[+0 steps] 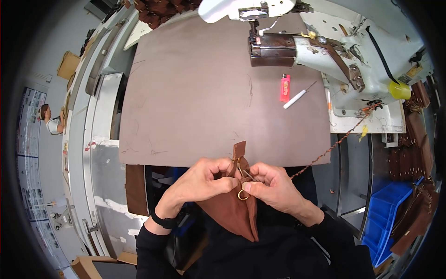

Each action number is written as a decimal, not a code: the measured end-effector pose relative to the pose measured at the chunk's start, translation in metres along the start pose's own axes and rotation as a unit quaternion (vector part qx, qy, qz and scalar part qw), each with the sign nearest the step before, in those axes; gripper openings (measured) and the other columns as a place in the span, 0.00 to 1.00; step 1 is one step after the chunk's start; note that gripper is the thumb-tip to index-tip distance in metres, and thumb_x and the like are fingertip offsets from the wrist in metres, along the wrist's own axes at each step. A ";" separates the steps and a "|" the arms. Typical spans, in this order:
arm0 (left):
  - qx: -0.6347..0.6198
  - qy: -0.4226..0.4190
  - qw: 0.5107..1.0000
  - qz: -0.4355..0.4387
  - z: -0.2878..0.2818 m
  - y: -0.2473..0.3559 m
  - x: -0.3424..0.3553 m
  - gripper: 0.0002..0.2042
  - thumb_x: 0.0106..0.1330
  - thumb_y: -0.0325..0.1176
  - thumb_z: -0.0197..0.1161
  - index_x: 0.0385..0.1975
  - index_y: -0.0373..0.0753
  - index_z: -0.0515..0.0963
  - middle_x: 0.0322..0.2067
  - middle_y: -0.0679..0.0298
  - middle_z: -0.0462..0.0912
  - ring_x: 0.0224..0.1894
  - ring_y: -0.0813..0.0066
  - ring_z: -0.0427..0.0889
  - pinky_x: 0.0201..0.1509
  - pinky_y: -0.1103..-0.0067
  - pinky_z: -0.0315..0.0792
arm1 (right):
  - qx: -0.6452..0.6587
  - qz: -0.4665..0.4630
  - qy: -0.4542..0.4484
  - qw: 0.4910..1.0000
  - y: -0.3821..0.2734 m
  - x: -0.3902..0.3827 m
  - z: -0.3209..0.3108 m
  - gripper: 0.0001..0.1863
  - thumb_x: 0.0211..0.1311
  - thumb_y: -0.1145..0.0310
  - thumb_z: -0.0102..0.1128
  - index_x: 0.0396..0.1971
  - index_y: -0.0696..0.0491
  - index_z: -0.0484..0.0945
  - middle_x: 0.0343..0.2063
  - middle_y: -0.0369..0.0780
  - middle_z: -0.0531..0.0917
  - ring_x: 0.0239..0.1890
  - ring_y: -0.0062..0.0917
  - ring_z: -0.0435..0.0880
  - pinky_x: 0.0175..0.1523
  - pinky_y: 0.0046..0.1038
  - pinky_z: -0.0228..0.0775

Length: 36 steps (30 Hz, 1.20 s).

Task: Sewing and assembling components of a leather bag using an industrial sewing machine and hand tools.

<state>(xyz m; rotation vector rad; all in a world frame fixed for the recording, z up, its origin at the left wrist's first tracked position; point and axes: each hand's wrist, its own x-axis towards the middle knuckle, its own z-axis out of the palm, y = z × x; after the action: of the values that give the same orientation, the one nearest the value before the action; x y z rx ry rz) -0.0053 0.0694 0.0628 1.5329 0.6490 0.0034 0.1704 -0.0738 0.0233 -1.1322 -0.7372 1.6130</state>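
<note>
A brown leather pouch point(227, 211) hangs over my lap just off the table's near edge, its pointed lower end toward me. A brass zipper point(239, 168) runs near its top, and a flat leather tab point(239, 149) sticks up over the table. My left hand point(211, 179) pinches the pouch beside the zipper, thumb toward the right. Close by, my right hand point(272, 188) is closed at the pouch's other side, with a thin metal tip point(248, 175) showing by its fingers; its kind is unclear. A gold ring point(242, 195) hangs below the right thumb.
A sewing machine point(274, 49) stands at the table's point(200, 93) far right. Before it lie a pink lighter point(285, 88) and a white-handled awl point(295, 98). A braided cord point(337, 143) slants down from the machine. Blue crate point(388, 214) at right; another person point(53, 120) far left.
</note>
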 end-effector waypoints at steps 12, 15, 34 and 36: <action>0.069 0.062 0.995 0.023 0.000 -0.008 -0.025 0.12 0.75 0.36 0.62 0.35 0.32 0.77 0.26 0.69 0.78 0.31 0.85 0.71 0.33 0.80 0.69 | -0.039 0.010 0.004 0.999 -0.002 -0.002 0.015 0.13 0.70 0.69 0.61 0.45 0.64 0.76 0.35 0.37 0.84 0.38 0.14 0.79 0.42 0.22 0.72; 0.041 0.086 0.995 -0.003 0.011 -0.019 -0.026 0.12 0.77 0.37 0.60 0.39 0.31 0.77 0.30 0.69 0.80 0.34 0.85 0.73 0.36 0.81 0.71 | -0.052 0.026 0.011 0.998 -0.002 -0.003 0.013 0.12 0.70 0.68 0.61 0.44 0.64 0.77 0.35 0.37 0.85 0.38 0.14 0.79 0.41 0.22 0.72; -0.021 0.069 0.997 -0.029 0.018 -0.019 -0.025 0.08 0.68 0.30 0.68 0.41 0.32 0.82 0.34 0.68 0.84 0.36 0.85 0.78 0.41 0.82 0.74 | -0.067 0.010 0.008 0.998 0.005 -0.008 0.010 0.10 0.69 0.68 0.62 0.40 0.61 0.79 0.31 0.35 0.83 0.35 0.15 0.77 0.41 0.24 0.71; 0.037 0.096 0.994 -0.046 0.018 -0.021 -0.023 0.09 0.69 0.33 0.67 0.38 0.33 0.82 0.31 0.68 0.83 0.34 0.85 0.77 0.39 0.82 0.73 | -0.094 0.035 0.014 0.995 0.005 -0.009 0.010 0.10 0.69 0.68 0.62 0.40 0.61 0.79 0.30 0.35 0.82 0.34 0.15 0.76 0.40 0.25 0.70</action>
<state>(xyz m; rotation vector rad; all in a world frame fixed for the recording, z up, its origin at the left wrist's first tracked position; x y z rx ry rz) -0.0259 0.0424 0.0511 1.5844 0.8807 0.0579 0.1603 -0.0834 0.0258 -1.3252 -0.8525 1.6071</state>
